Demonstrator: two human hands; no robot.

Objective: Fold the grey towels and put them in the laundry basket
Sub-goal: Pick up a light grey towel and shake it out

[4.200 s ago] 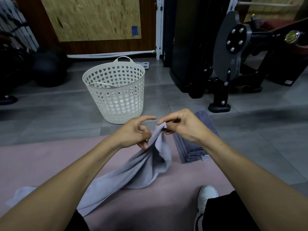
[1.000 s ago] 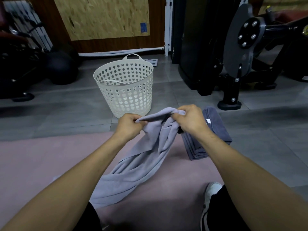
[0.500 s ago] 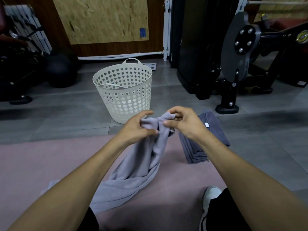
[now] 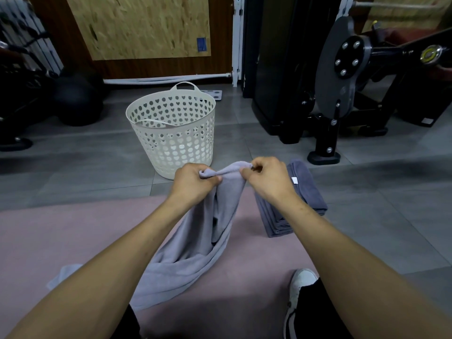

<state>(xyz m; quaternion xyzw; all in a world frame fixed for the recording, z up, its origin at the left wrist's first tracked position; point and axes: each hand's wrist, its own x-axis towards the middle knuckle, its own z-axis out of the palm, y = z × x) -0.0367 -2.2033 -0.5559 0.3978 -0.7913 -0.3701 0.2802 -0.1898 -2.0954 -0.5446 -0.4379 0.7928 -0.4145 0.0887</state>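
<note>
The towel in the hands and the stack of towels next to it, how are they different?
The held towel is unfolded, trailing loosely across the pink mat; the folded stack lies flat and squared. The held towel is paler lilac-grey, the stack darker grey. The left hand and right hand pinch the held towel; nothing grips the stack. Neither is in the basket.

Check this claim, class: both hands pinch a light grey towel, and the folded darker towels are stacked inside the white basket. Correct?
Not quite. The head view shows the folded darker towels stacked on the floor beside the right hand, not inside the white basket. Both hands, left hand included, do pinch the light grey towel.
</note>
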